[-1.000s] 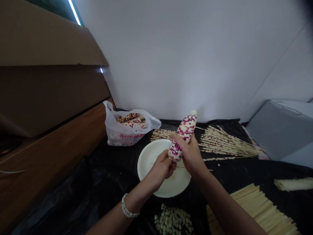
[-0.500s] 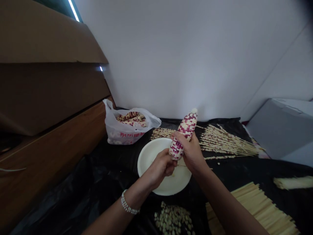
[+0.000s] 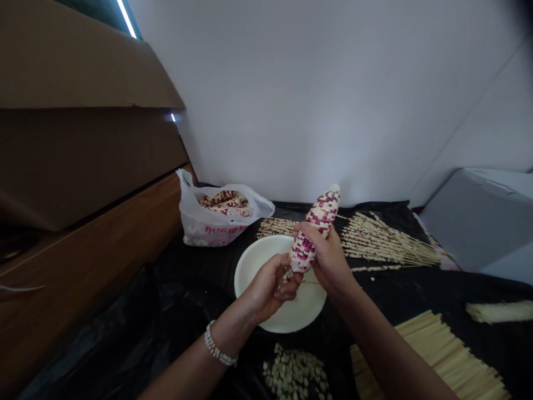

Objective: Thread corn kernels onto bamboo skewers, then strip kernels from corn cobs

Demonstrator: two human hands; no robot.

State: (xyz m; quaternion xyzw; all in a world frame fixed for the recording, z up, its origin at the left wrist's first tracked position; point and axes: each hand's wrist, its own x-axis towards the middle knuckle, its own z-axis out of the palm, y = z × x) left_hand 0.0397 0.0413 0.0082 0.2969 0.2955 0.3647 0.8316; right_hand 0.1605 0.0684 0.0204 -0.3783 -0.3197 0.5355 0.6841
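Note:
An ear of corn [image 3: 320, 214], speckled purple and cream, is tilted over a white bowl [image 3: 250, 266], its pale tip pointing up and away. My right hand [image 3: 327, 255] is wrapped round the ear's middle, thumb across the front. At the ear's lower end is my left hand [image 3: 272, 289], its fingers curled up as a cup, the thumb by the ear's base. A few pale corn kernels [image 3: 287, 274] show between its thumb and fingers. Part of the bowl is hidden behind both hands.
A white plastic bag [image 3: 212, 233] of corn ears stands behind left. Skewers threaded with kernels [image 3: 375, 239] lie behind right. Loose kernels [image 3: 295, 372] and bare sticks [image 3: 445, 355] lie in front on black sheeting [image 3: 175, 300]. A grey-white box [image 3: 483, 216] stands right.
My left hand has opened somewhat and turned up, so kernels now show in it. The ear in my right hand has shifted slightly to the right.

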